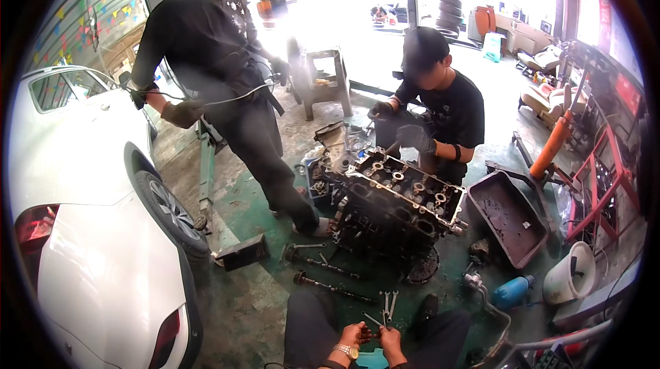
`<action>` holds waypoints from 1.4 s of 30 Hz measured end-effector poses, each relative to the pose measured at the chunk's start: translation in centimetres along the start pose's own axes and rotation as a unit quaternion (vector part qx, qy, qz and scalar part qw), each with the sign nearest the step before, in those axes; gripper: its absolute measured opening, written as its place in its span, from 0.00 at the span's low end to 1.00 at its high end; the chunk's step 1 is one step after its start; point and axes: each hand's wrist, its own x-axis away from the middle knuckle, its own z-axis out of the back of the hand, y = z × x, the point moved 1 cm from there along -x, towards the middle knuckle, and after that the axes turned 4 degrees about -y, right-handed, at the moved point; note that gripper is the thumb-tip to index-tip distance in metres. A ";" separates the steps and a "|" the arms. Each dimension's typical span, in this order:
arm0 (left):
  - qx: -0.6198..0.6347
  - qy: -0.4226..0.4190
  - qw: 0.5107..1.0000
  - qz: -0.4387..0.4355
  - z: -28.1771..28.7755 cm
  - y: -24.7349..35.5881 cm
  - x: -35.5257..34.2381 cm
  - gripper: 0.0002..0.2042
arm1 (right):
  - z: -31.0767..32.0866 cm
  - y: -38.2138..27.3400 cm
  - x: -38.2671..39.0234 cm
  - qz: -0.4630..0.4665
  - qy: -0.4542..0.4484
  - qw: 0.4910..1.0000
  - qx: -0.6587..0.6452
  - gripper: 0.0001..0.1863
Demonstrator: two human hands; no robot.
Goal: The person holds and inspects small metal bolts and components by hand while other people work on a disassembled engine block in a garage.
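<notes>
Low in the head view, between my knees, my right hand (391, 343) is closed around several open-end wrenches (390, 307) that fan up from its fingers. One more wrench (372, 319) slants across toward my left hand (355, 334). That hand, with a wristwatch (346, 351) at its wrist, is curled close beside the right one; whatever its fingers grip is too small to make out. Beyond my hands stands a dark engine block (392, 211) with its top exposed. Two camshafts (333, 286) lie on the floor left of my hands.
A crouching person (447, 111) in gloves reaches over the engine's far side. Another person (206, 53) stands at left, holding a cable. A white car (103, 231) fills the left. Right are a drain tray (512, 214), a blue bottle (512, 291) and a white bucket (569, 273).
</notes>
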 end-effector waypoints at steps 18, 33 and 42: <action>0.007 -0.018 1.000 -0.002 0.0 0.2 0.2 0.10 | 0.1 -0.1 0.2 0.026 -0.014 0.999 -0.034 0.14; 0.007 -0.014 1.000 -0.009 0.0 -0.3 -0.1 0.11 | 0.2 0.1 0.1 0.003 -0.010 1.000 -0.025 0.15; 0.003 -0.020 1.000 -0.009 0.0 0.0 0.1 0.11 | 0.1 0.4 -0.1 0.012 0.010 0.999 -0.032 0.15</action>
